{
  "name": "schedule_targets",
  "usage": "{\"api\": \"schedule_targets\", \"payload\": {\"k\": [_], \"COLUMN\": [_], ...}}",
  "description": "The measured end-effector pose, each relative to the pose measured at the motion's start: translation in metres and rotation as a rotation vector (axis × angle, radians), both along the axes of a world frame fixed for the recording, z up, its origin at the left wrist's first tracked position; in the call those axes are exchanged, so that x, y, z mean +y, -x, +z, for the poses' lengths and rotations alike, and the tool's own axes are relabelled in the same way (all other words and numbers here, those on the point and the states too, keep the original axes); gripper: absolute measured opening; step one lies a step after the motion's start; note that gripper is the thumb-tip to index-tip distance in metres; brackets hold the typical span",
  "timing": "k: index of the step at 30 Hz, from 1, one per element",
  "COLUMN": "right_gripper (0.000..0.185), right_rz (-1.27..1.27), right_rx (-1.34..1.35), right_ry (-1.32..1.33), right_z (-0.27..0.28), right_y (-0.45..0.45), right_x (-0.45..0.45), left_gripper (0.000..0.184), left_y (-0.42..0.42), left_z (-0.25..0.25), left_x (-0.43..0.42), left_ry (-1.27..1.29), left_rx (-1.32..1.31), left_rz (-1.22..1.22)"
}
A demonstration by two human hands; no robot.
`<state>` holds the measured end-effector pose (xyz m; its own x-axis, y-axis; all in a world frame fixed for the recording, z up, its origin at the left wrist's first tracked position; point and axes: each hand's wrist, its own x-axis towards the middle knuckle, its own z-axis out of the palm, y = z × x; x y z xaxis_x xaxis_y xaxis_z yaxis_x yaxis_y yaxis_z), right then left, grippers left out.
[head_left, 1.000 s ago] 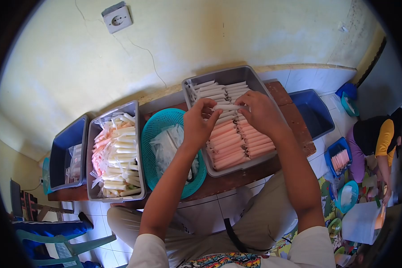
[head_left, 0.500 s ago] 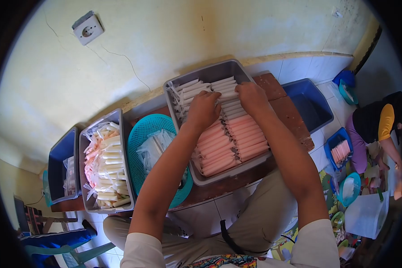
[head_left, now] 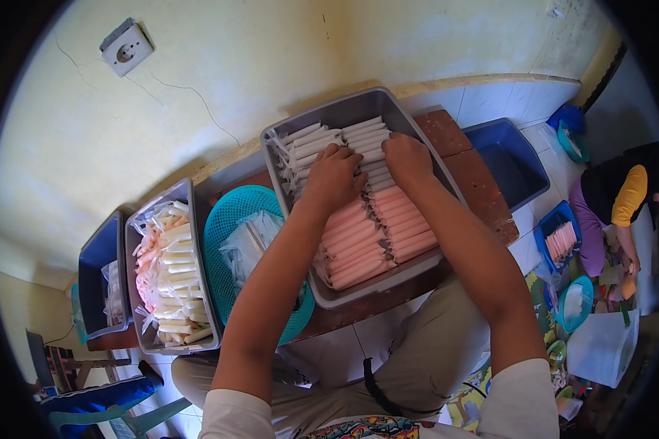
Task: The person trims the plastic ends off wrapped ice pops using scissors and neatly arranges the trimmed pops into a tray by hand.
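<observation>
A grey tub (head_left: 274,164) in front of me holds rows of slim tube-shaped packets in clear plastic. Greyish-white packets (head_left: 366,132) fill the far part, and pink packets (head_left: 403,223) lie in two columns nearer me. My left hand (head_left: 333,175) is curled down on the greyish-white packets at the left column, thumb toward the middle. My right hand (head_left: 408,161) is closed at the outer ends of the right column, its fingertips on the greyish-white packets. My palms and knuckles hide what lies directly under them.
Left of the tub stand a turquoise basket (head_left: 214,238) with plastic bags, a tub (head_left: 132,256) of cream and pink packets, and a dark blue tub (head_left: 88,271). Everything rests on a brown bench (head_left: 483,190). A blue tub (head_left: 512,164) and another person (head_left: 608,205) are to the right.
My hands stay at the same packets with only slight shifts. The view has tilted a little. The other person's arm at the right has moved slightly.
</observation>
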<state>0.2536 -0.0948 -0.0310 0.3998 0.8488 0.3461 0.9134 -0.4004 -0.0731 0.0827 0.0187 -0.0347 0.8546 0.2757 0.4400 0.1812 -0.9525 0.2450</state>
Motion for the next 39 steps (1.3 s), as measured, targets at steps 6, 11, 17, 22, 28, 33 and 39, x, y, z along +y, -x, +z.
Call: {"api": "schedule_targets", "payload": {"k": [6, 11, 17, 22, 28, 33, 39], "right_gripper": [0.010, 0.011, 0.017, 0.020, 0.022, 0.023, 0.023], "right_rz": [0.023, -0.001, -0.026, -0.025, -0.002, -0.031, -0.025], "right_rx": [-0.043, -0.020, 0.056, 0.076, 0.078, 0.115, 0.172], "right_ry": [0.000, -0.014, -0.011, -0.012, -0.047, -0.010, -0.092], "right_z": [-0.003, -0.002, -0.004, -0.003, -0.008, -0.006, -0.006], "right_y": [-0.001, 0.001, 0.000, 0.000, -0.003, -0.001, -0.002], "right_x": [0.001, 0.000, 0.001, 0.001, 0.002, 0.003, -0.001], "left_gripper": [0.041, 0.044, 0.048, 0.049, 0.047, 0.044, 0.042], "left_y": [0.000, 0.000, 0.000, 0.001, 0.000, 0.000, 0.000], "left_z": [0.000, 0.000, -0.002, -0.003, -0.006, -0.007, -0.008], "left_x": [-0.007, -0.008, -0.011, -0.011, -0.011, -0.011, -0.009], "left_ry": [-0.028, -0.018, -0.076, -0.056, -0.064, -0.073, -0.021], "left_rx": [0.129, 0.177, 0.216, 0.218, 0.201, 0.181, 0.101], "left_rz": [0.007, 0.021, 0.048, 0.052, 0.070, 0.066, 0.045]}}
